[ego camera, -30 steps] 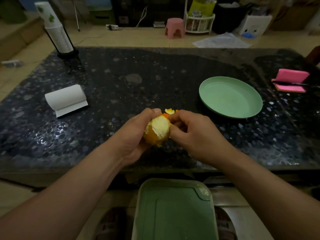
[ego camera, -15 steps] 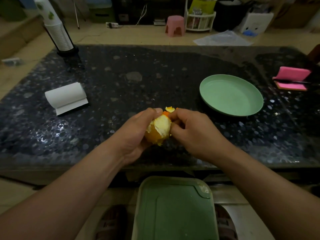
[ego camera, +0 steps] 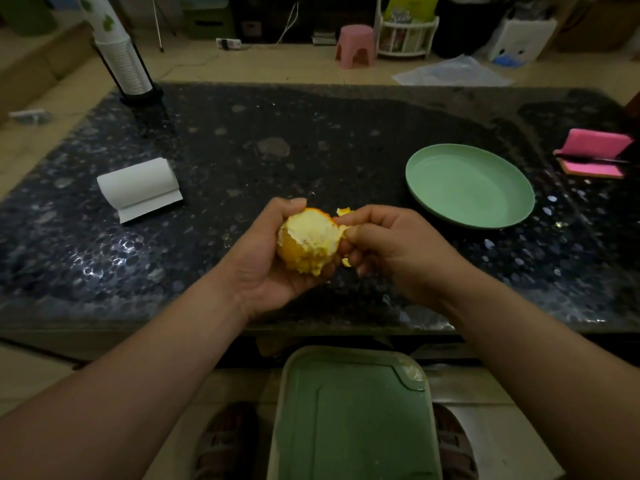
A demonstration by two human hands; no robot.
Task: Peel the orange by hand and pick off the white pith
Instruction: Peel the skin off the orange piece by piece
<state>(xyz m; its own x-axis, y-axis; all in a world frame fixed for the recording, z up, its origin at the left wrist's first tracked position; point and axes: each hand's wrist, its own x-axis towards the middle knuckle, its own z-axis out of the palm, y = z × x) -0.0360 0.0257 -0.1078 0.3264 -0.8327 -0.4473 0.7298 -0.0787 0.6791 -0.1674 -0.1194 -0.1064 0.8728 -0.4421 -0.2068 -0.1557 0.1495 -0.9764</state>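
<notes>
Above the table edge, orange cupped in left hand, right hand pinching its peel.

Head view: dim indoor light, wide-angle lens.
Table dark, small glints along my near side; far floor paler; orange and peel brightest; my forearms soft at lower corners; table edges bow slightly from the lens.
</notes>
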